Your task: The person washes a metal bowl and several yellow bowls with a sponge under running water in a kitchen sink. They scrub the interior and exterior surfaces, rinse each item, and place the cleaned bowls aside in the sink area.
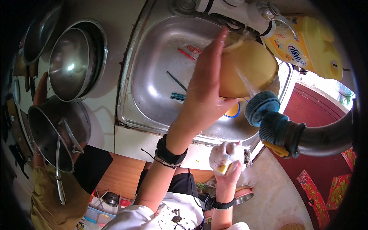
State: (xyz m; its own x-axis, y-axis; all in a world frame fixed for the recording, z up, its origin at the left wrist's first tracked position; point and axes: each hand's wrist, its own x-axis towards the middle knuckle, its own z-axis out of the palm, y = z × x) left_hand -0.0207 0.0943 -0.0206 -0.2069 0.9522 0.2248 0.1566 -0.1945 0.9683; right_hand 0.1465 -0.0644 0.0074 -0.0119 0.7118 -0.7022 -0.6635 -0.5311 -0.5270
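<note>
My left hand point(205, 74) holds a yellow bowl point(247, 69) tilted over the stainless-steel sink point(152, 54), its rounded outside facing up. Water from the tap's blue nozzle point(261, 107) splashes on it. Below it, partly hidden, is a yellow vessel with a blue rim point(232, 110). My right hand point(230, 169), coated in white foam, grips a yellow sponge point(222, 169) by the sink's front edge. A steel-wool scourer point(247, 158) shows beside that hand. Dark green sticks point(176, 81) and small red pieces point(187, 54) lie on the sink bottom.
A metal pipe point(325, 141) carries the nozzle at right, near the camera. A yellow detergent jug point(313, 49) stands beyond the white tap body point(241, 17). Nested steel bowls point(70, 64) and a steel pot point(60, 132) are left, with a person's tan sleeve point(54, 198) below.
</note>
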